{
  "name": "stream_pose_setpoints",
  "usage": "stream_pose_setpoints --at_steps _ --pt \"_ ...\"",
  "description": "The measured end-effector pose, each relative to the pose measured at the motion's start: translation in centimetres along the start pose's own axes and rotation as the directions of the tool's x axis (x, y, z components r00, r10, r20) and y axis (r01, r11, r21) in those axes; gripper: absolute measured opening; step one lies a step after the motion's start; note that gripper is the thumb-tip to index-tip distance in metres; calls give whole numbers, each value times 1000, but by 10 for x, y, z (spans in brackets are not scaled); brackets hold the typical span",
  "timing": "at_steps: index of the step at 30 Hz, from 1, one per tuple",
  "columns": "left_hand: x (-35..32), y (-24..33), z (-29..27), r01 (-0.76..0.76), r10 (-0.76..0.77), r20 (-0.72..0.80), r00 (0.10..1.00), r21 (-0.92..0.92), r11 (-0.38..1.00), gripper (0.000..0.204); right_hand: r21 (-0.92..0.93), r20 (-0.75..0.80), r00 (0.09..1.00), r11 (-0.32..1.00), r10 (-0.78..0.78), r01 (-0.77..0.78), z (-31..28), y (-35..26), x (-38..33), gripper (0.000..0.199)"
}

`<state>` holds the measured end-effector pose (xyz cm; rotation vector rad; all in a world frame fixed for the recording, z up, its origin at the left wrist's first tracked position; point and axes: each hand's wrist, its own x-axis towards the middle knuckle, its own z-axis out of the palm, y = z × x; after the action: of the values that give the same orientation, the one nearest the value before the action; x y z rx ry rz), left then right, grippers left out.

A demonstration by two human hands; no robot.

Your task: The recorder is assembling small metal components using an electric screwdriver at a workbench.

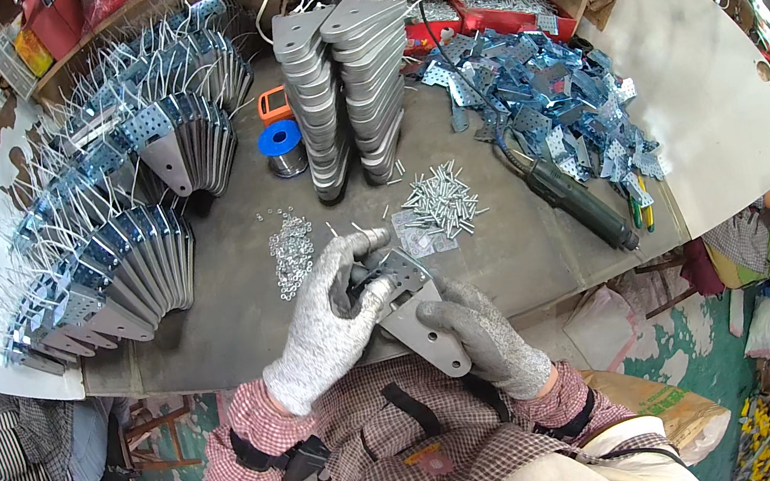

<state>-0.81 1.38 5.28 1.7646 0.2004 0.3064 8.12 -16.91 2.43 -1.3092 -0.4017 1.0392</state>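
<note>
At the table's near edge, my gloved right hand [486, 330] grips a grey metal bracket [427, 336] with round holes, its fingers closed along the right side. My gloved left hand [329, 317] is closed at the bracket's upper end, thumb and fingers pressed against a small perforated plate [403, 268] there. Whether a small part sits between those fingers is hidden. Just beyond my hands lie a pile of screws [444, 204] and, to the left, a scatter of small nuts [292, 256]. A clear plastic piece [425, 238] lies beside the screws.
Tall stacks of grey brackets [313, 102] stand mid-table. Rows of brackets with plates and white wires [101, 273] fill the left. Loose perforated plates [547, 92] heap at right, near a corded electric screwdriver [579, 204]. A blue solder spool [281, 142] and red screw box [499, 4] stand farther back.
</note>
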Motion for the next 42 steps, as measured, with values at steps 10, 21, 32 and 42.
stream_pose_setpoints --at_steps 10,21,32,42 --pt "3 -10 -11 -16 17 35 999 -20 1000 53 152 -28 999 988 16 -12 23 -8 -8 50" --pt "-22 -27 21 -279 351 24 936 658 700 49 -344 -157 905 881 -396 326 32 31 1 61" --pt "-50 -79 43 -194 256 -22 967 588 785 77 -873 -318 717 486 -620 33 -108 -18 3 48" --pt "-51 -80 44 -178 254 -22 967 656 733 82 -918 -365 695 366 -620 -156 -215 -50 -8 60"
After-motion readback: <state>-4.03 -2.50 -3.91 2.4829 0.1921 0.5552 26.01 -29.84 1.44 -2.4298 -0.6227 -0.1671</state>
